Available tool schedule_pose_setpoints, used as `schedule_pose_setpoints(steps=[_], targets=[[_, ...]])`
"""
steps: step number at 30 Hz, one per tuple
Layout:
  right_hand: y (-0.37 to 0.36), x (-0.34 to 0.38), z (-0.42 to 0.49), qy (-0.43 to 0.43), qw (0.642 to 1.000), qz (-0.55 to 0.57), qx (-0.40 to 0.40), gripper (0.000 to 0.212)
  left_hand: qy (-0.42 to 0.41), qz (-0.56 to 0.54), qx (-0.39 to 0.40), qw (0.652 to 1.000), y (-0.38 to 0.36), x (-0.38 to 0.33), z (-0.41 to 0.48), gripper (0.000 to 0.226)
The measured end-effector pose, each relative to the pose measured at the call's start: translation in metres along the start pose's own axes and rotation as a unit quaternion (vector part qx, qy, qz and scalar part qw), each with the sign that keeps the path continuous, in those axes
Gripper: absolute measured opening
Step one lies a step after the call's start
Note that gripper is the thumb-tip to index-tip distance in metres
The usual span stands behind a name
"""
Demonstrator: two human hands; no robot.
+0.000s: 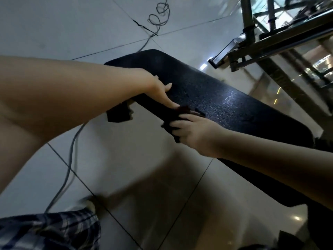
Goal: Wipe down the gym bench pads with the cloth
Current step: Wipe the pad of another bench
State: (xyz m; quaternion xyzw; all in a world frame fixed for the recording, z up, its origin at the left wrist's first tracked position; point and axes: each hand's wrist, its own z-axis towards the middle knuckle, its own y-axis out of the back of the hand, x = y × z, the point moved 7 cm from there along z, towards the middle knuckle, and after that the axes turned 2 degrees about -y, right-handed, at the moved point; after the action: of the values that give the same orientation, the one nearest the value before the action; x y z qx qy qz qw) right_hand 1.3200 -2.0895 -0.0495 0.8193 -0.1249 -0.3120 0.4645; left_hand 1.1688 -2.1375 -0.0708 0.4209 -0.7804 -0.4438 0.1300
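- Head view: a black, grainy-textured bench pad [216, 94] runs diagonally from the upper middle toward the lower right, above a glossy tiled floor [54, 24].
- The left hand [158, 87] lies on the pad's near long edge, close to its rounded far end. Its fingers are straight and spread and hold nothing, with 1 fingertip on the top face and a longer finger reaching along the edge toward the cloth.
- The dark cloth [182, 111] sits bunched on the same near edge, roughly midway along the pad. It is draped partly over the top and partly down the side.
- The right hand [191, 130] grips the cloth with fingers curled over it, holding it against the pad's edge. The tip of the left hand's long finger is just beside the cloth.
- A black bracket [118, 113] shows under the pad, below the left wrist.
- A grey cable [72, 150] trails across the floor and ends in loose coils at the top.
- A metal frame [270, 44] stands at the upper right, apart from the pad.
- Plaid fabric [48, 231] fills the lower left corner.
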Motion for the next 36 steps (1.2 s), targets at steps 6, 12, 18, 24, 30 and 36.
schedule_pose_setpoints(steps=[6, 12, 18, 24, 30, 36], targets=[[0.010, 0.028, -0.126, 0.025, 0.994, 0.016, 0.104, 0.040, -0.041, 0.005, -0.002, 0.999, -0.002, -0.036, -0.021, 0.097], [-0.025, 0.010, -0.035, 0.034, 0.986, -0.111, 0.116, 0.033, -0.075, -0.011, -0.037, 0.996, -0.004, -0.056, -0.013, 0.069], [-0.018, -0.001, -0.009, 0.031, 0.994, -0.076, 0.072, 0.022, -0.155, -0.006, -0.103, 0.982, 0.032, -0.087, -0.015, 0.064], [-0.003, 0.031, -0.162, -0.022, 0.995, -0.009, 0.101, 0.035, -0.187, 0.015, -0.055, 0.981, 0.032, -0.098, -0.011, 0.086], [-0.016, 0.034, -0.196, -0.060, 0.993, -0.007, 0.101, 0.040, -0.209, 0.032, -0.054, 0.976, 0.028, -0.113, -0.002, 0.087], [-0.025, 0.023, -0.062, 0.018, 0.995, -0.077, 0.058, 0.036, -0.210, 0.035, -0.040, 0.976, 0.016, -0.121, 0.011, 0.077]])
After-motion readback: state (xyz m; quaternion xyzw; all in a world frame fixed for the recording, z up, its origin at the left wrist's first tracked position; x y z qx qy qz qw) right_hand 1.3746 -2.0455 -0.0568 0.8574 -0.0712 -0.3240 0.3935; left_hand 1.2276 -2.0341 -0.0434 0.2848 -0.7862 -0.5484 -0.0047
